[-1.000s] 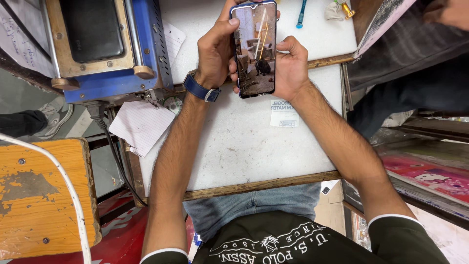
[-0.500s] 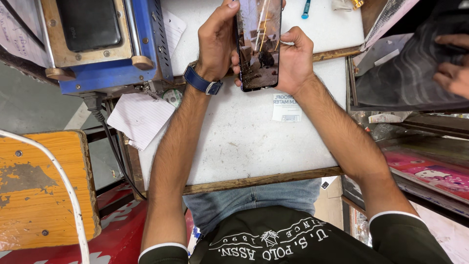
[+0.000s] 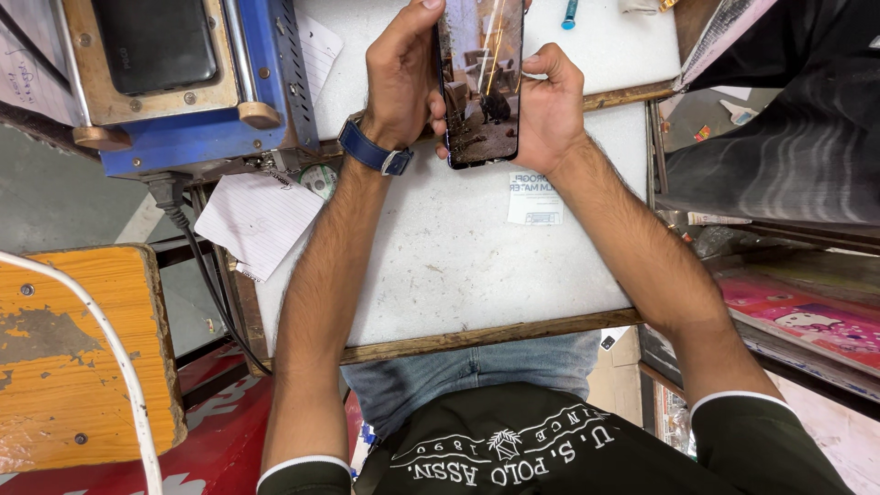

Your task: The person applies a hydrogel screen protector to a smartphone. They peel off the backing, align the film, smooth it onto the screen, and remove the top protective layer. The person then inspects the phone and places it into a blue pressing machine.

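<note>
Both hands hold a smartphone (image 3: 479, 82) between them above a white worktable (image 3: 458, 266). The left hand (image 3: 401, 78) is curled around one long edge of the phone, its fingers wrapped to the far side and its thumb lying along the near edge, so it is clenched on the device. The right hand (image 3: 548, 110) grips the opposite long edge, thumb bent over the rim and the remaining fingers tucked behind the body, out of sight. The phone is a slim, dark rectangle with rounded corners, standing lengthwise away from the person; its glossy face shows bright streaks and brownish shapes, though whether these are reflections or a lit display cannot be told. Its upper end runs out of the frame. Just below the left fingers, a blue watch strap (image 3: 374, 151) with a metal buckle circles the wrist. Beneath the heel of the right hand a small white label (image 3: 534, 197) lies flat on the table. Well off to the outer side of the left fingers stands a blue machine (image 3: 197, 137) with a wooden frame and a dark panel on top, and a sheet of lined paper (image 3: 257, 225) hangs below it. Beyond the fingertips, near the table's far edge, lies a small teal pen-like object (image 3: 569, 14).
</note>
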